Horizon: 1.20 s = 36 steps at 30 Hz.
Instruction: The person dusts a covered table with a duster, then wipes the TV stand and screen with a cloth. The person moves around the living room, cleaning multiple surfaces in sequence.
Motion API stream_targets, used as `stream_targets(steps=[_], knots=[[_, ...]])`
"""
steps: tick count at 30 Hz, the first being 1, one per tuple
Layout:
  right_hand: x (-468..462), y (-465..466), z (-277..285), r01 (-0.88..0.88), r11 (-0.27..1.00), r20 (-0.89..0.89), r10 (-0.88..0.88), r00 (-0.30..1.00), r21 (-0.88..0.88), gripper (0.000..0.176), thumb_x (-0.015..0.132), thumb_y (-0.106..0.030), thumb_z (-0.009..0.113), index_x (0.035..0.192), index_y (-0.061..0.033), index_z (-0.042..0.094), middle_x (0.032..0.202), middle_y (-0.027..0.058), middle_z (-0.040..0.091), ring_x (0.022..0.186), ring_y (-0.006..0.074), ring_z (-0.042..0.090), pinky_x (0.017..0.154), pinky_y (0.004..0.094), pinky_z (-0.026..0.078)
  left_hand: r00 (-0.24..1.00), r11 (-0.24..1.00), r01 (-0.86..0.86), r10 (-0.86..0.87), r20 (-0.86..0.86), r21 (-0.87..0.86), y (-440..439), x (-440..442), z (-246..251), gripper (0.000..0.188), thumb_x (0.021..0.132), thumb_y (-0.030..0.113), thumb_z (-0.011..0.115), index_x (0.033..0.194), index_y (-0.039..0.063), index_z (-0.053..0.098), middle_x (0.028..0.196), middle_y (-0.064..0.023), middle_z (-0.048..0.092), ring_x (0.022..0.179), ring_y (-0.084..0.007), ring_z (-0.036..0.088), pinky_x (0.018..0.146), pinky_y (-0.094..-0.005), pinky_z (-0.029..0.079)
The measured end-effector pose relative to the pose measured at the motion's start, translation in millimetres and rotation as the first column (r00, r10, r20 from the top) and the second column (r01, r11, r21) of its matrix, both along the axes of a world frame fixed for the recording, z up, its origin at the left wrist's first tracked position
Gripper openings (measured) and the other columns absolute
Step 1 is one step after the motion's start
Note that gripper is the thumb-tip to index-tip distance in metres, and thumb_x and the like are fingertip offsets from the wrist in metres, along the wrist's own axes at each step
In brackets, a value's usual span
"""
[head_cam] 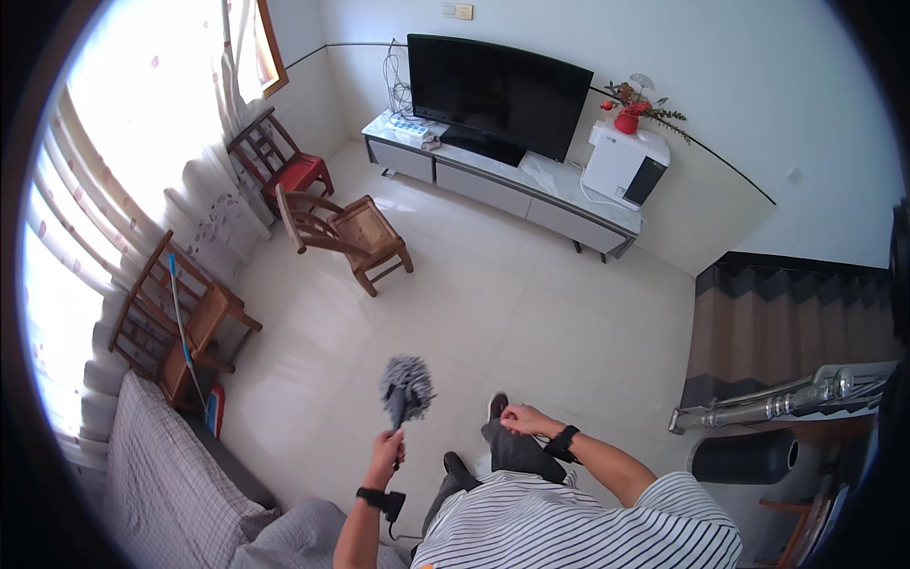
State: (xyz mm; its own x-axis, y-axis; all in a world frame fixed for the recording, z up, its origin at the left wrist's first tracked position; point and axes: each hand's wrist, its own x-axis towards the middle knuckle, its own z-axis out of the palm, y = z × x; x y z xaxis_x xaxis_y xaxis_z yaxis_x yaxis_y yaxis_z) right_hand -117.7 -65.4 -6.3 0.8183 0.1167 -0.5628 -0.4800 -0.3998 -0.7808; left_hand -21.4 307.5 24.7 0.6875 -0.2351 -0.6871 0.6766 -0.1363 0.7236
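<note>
My left hand [388, 450] is wrapped around the dark handle of a duster with a grey, shaggy fibre head [407, 387]. The duster points away from me over the tiled floor [455, 320]. In front of my right thigh, my right hand [522, 419] has its fingers curled in, with nothing visible in them. Each wrist bears a black strap; the left one carries a small black box [392, 505] with a cable.
A wooden chair [366, 231] stands mid-floor, with a red-seated chair [295, 173] behind it. More wooden chairs [206, 313] and a mop [178, 306] line the curtains. A television [498, 92] tops a low cabinet [483, 188]. Right are stairs [775, 320], a metal railing [768, 409] and a dark cylindrical bin [743, 457].
</note>
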Motion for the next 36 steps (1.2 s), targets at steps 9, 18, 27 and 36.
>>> stream_targets(steps=[9,18,27,36], knots=[[150.1,-147.2,5.8,0.184,0.983,-0.1,-0.183,0.978,-0.001,0.028,0.094,-0.028,0.063,0.104,-0.002,0.065,0.083,0.0053,0.069,0.069,0.0135,0.066,0.058,0.0282,0.054,0.959,0.957,0.282,-0.282,0.011,-0.07,-236.4,176.3,26.8,0.023,0.093,0.019,0.07,0.087,0.008,0.05,0.064,0.0032,0.047,0.049,-0.0061,0.042,0.043,-0.0245,0.035],[366.5,-197.4,80.6,-0.014,0.934,0.021,0.007,1.0,0.358,0.041,0.105,-0.037,0.048,0.128,-0.0044,0.055,0.107,0.0058,0.065,0.094,0.014,0.063,0.075,0.0299,0.053,0.967,0.964,0.241,-0.229,0.109,-0.11,-360.9,331.2,52.7,0.018,0.093,0.015,0.067,0.09,0.005,0.052,0.065,0.0014,0.05,0.049,-0.0068,0.044,0.043,-0.0245,0.034],[582.4,-231.0,67.0,-0.081,0.925,-0.001,0.088,0.996,0.371,0.043,0.103,-0.041,0.052,0.126,-0.0052,0.054,0.109,0.0062,0.065,0.094,0.015,0.064,0.073,0.0295,0.053,0.955,0.965,0.261,-0.258,0.145,-0.006,-401.2,521.2,34.8,0.013,0.094,0.015,0.065,0.093,0.006,0.055,0.069,0.0016,0.054,0.053,-0.0061,0.048,0.044,-0.0232,0.036],[781.2,-270.8,29.6,-0.04,0.967,-0.086,0.064,0.994,0.251,0.039,0.103,-0.037,0.052,0.121,-0.0038,0.059,0.101,0.005,0.068,0.088,0.0135,0.066,0.067,0.0284,0.053,0.938,0.956,0.261,-0.284,0.197,0.133,-409.5,737.2,12.8,0.017,0.091,0.015,0.068,0.088,0.006,0.054,0.062,0.0001,0.052,0.046,-0.0083,0.046,0.04,-0.0265,0.034]])
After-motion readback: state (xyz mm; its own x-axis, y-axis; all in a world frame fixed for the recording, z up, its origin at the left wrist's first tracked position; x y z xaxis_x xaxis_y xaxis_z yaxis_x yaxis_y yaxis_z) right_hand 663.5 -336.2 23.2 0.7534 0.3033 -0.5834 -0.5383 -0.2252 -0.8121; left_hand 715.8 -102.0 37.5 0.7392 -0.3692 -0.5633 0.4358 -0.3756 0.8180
